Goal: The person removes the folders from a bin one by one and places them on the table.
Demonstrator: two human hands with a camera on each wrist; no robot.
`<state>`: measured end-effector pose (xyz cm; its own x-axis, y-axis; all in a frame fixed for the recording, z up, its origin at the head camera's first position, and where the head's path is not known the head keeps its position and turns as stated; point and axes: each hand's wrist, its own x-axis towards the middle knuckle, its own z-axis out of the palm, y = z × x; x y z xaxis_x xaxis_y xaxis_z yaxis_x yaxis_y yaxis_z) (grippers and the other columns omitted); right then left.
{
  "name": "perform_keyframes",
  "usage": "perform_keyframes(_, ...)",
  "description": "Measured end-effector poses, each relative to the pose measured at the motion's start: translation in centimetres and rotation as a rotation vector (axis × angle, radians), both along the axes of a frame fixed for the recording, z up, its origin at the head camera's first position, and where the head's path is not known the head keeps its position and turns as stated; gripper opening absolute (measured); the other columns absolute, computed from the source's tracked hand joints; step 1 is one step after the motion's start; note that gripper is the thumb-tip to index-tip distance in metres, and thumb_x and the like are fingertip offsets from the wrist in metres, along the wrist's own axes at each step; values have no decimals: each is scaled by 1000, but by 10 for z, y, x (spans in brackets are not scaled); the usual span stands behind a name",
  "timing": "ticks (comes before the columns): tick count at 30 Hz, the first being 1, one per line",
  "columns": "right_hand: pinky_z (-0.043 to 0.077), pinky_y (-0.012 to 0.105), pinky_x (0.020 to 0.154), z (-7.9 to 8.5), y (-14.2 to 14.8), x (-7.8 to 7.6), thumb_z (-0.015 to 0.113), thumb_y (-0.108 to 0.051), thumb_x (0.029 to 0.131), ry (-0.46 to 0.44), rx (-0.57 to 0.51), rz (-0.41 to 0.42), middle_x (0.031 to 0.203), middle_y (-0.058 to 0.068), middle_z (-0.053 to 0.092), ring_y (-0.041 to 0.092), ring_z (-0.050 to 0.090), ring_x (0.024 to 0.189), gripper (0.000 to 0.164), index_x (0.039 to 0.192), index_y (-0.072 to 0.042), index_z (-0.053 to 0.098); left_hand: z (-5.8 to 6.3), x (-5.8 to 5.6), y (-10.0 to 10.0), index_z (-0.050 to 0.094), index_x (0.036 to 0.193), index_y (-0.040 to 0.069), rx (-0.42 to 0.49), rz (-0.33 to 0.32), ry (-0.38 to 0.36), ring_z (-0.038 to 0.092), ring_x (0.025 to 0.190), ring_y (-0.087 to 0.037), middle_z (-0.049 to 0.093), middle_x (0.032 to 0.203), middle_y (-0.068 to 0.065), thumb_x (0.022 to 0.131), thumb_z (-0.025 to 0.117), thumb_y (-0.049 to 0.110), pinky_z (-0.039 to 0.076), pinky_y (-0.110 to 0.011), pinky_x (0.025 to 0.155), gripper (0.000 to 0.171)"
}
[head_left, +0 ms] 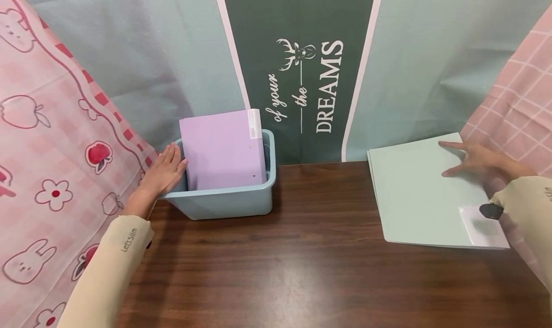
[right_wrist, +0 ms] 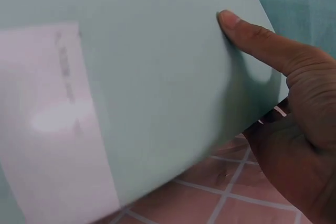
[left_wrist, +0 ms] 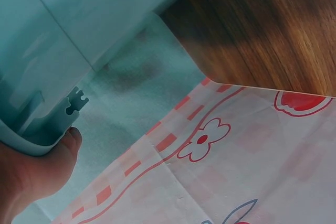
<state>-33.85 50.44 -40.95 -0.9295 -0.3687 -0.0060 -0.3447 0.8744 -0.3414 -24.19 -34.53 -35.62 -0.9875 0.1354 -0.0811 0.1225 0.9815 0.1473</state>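
Observation:
On the left, my left hand (head_left: 165, 172) rests over the left rim of a blue-grey plastic bin (head_left: 226, 204), its fingers straight and together. In the left wrist view a digit (left_wrist: 73, 142) shows at the bin's rim (left_wrist: 44, 148). A purple file folder (head_left: 222, 151) stands in the bin, leaning back, with a white label and two small rivets near its right edge. My right hand (head_left: 480, 160) holds a pale green file folder (head_left: 424, 194) at its far right part. The right wrist view has the thumb (right_wrist: 252, 35) across the cover, with other fingers partly hidden under the edge.
A brown wooden table (head_left: 276, 261) lies under the bin and the green folder. Behind it hangs a grey-green cloth (head_left: 297, 103) with white lettering. Pink printed cloth (head_left: 56, 155) covers the left side; pink checked cloth (head_left: 523, 93) hangs at the right.

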Motion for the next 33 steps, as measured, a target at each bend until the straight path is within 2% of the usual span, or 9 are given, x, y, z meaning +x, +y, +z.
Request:
perform_keyframes(3, 31, 15, 82, -3, 5, -1, 96, -20, 76, -15, 11, 3, 139, 50, 48, 46, 55, 110, 106, 160, 4, 36, 0, -1, 2, -4, 162, -14, -3, -3, -3, -6, 161, -49, -7, 171, -34, 115, 17, 46, 1, -61, 130, 79)
perform_keyframes(5, 38, 23, 87, -5, 8, -2, 96, -20, 76, -26, 36, 1, 136, 52, 48, 50, 54, 111, 108, 160, 4, 34, 0, -1, 2, -4, 162, -13, -2, -5, -4, -7, 161, -49, -7, 172, -34, 115, 17, 46, 1, -61, 130, 79)
perform_keyframes(10, 45, 64, 98, -10, 12, -4, 96, -19, 76, -86, 55, -25, 131, 57, 44, 55, 52, 108, 110, 159, 8, 30, 0, -1, 3, -4, 163, -13, 10, 0, -2, -7, 161, -48, -8, 172, -33, 115, 17, 47, -1, -60, 130, 79)
perform_keyframes(13, 30, 78, 108, -13, 11, -4, 95, -17, 78, -164, 9, -49, 152, 59, 14, 70, 32, 136, 109, 159, 9, 26, 1, -1, 2, -4, 163, -13, 13, 4, -2, -8, 161, -47, -8, 172, -33, 115, 17, 48, -1, -60, 130, 80)
perform_keyframes(16, 12, 85, 112, -16, 10, -4, 92, -15, 81, -234, -45, -55, 154, 54, -16, 76, -1, 143, 109, 160, 9, 22, 1, 0, 2, -4, 162, -13, 15, 7, -4, -8, 161, -47, -8, 172, -33, 115, 17, 46, -1, -60, 130, 79)
perform_keyframes(18, 9, 85, 112, -18, 9, -4, 92, -14, 81, -253, -53, -58, 154, 54, -16, 76, -3, 144, 108, 159, 9, 22, 1, 0, 1, -4, 162, -13, 19, 7, -7, -8, 161, -47, -8, 172, -33, 115, 17, 45, -2, -60, 130, 78)
perform_keyframes(23, 18, 83, 110, -25, 10, -4, 93, -13, 79, -244, -5, -47, 149, 59, 12, 76, 17, 137, 106, 157, 12, 25, 0, 0, 2, -4, 163, -12, 21, 10, -11, -9, 161, -46, -10, 172, -32, 115, 17, 46, -3, -59, 131, 78)
perform_keyframes(27, 25, 82, 108, -29, 11, -6, 94, -14, 77, -203, 30, -34, 143, 60, 23, 74, 26, 133, 105, 154, 15, 29, -1, -1, 1, -4, 163, -12, 19, 14, -8, -9, 161, -46, -10, 172, -31, 115, 17, 47, -2, -59, 131, 79)
perform_keyframes(33, 20, 82, 110, -34, 12, -5, 92, -15, 80, -224, 1, -55, 148, 58, 18, 75, 18, 138, 104, 156, 13, 27, -1, -1, 0, -5, 163, -11, 20, 17, -11, -9, 161, -46, -10, 173, -31, 115, 18, 47, -2, -59, 130, 78)
